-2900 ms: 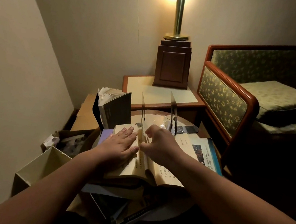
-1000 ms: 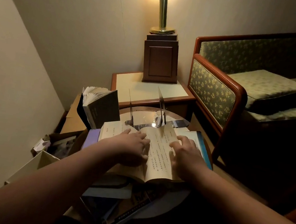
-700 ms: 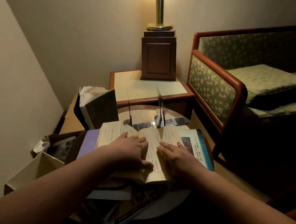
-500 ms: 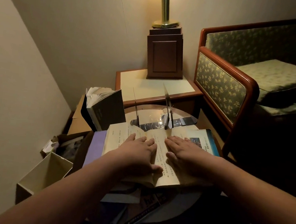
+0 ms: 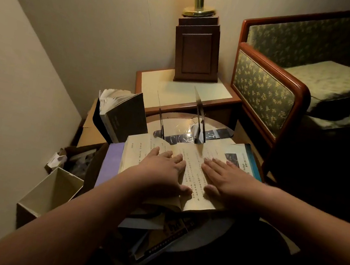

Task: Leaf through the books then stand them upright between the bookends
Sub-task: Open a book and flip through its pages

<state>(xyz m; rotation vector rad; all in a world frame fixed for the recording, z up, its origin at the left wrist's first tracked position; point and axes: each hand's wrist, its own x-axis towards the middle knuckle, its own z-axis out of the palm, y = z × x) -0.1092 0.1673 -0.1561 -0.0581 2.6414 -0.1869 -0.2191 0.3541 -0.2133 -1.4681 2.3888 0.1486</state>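
An open book point(image 5: 193, 171) with yellowed pages lies flat on a pile of other books on the round table point(image 5: 202, 245). My left hand point(image 5: 161, 173) rests palm down on its left page. On the right page my right hand point(image 5: 232, 184) lies flat too, fingers spread. Behind the book stand two thin bookends, the left bookend point(image 5: 160, 116) and the right bookend point(image 5: 199, 117), with an empty gap between them. A dark book point(image 5: 124, 118) stands upright and fanned at the left of the bookends. A blue-edged book point(image 5: 242, 160) lies under my right hand's side.
A purple book point(image 5: 111, 159) and several more books lie in the pile below. A side table point(image 5: 176, 87) with a wooden lamp base point(image 5: 196, 51) stands behind. A green sofa point(image 5: 290, 86) is at the right. An open cardboard box point(image 5: 51, 193) sits on the floor at the left.
My right hand turned a page earlier, then slid from the right page's edge toward the middle. Both hands now press the open book flat.
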